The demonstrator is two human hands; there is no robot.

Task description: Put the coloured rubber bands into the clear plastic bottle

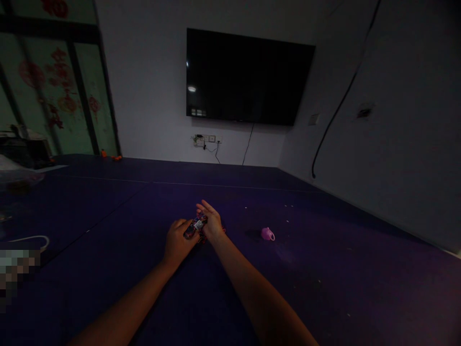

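Note:
Both my arms reach forward over a dark purple floor mat (108,250). My left hand (177,242) is curled around the near end of a small dark, patterned object (196,226) with a pale label. My right hand (211,222) touches its far end, fingers partly stretched and thumb against it. I cannot make out what the object is. A small pink cup-like toy (267,234) lies on the mat about a hand's width to the right of my right hand.
A large black TV (248,77) hangs on the white wall ahead, with sockets and cables (207,140) below it. A glass door with red decorations (61,91) is at the left. A white cable (32,239) and clutter lie at the left edge.

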